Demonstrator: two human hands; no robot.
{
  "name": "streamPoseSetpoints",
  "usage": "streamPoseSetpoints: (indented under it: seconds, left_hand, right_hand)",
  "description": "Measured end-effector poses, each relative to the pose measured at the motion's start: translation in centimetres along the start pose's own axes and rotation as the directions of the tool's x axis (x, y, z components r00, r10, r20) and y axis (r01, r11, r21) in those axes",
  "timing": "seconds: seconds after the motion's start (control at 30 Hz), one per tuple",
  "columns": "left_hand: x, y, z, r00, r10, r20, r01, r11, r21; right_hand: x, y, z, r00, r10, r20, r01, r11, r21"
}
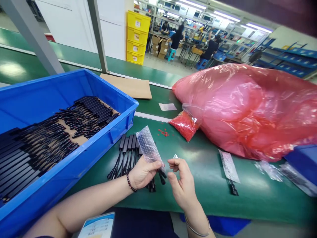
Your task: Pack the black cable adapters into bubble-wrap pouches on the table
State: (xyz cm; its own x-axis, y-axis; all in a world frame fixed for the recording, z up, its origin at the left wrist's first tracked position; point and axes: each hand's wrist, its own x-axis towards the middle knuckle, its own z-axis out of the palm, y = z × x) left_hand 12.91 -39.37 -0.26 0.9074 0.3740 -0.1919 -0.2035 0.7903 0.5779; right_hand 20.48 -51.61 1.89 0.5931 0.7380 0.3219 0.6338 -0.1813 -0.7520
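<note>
My left hand (145,173) grips a bubble-wrap sleeve (149,145), with black cable ends sticking out of its lower end. To the right, my right hand (182,181) has its fingers curled and the thumb apart from them; a small clear plastic scrap (175,156) shows just behind its fingertips. Several black devices with cables (126,145) lie on the green table behind my left hand. Small red rings (163,132) are scattered beyond the sleeve, beside a clear bag of red pieces (185,125). Another sleeved device (228,165) rests on the table at the right.
A blue bin (99,148) of black devices fills the left. A large red plastic bag (247,105) bulges at the right. Cardboard (128,86) and a white slip (167,106) lie farther back. Small clear bags (269,171) sit at the right. People work in the background.
</note>
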Motion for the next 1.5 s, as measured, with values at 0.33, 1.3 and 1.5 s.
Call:
streamPoseSetpoints:
  seconds: [0.33, 1.3, 1.5]
  left_hand:
    - [-0.3, -1.1, -1.0, 0.971, 0.036, 0.236, -0.102, 0.956, 0.274]
    - [2.8, 3.4, -1.6, 0.902, 0.354, -0.247, -0.284, 0.918, 0.278]
    - [2.2, 2.7, -1.2, 0.977, 0.079, -0.2, -0.015, 0.952, 0.305]
  right_hand:
    - [0.4, -0.8, -8.3, 0.96, 0.059, -0.273, -0.18, 0.878, -0.443]
    - [2.0, 4.4, 4.1, 0.887, 0.303, 0.349, -0.216, 0.939, -0.266]
    - [1.2, 3.6, 2.3, 0.912, 0.336, 0.236, -0.391, 0.887, 0.247]
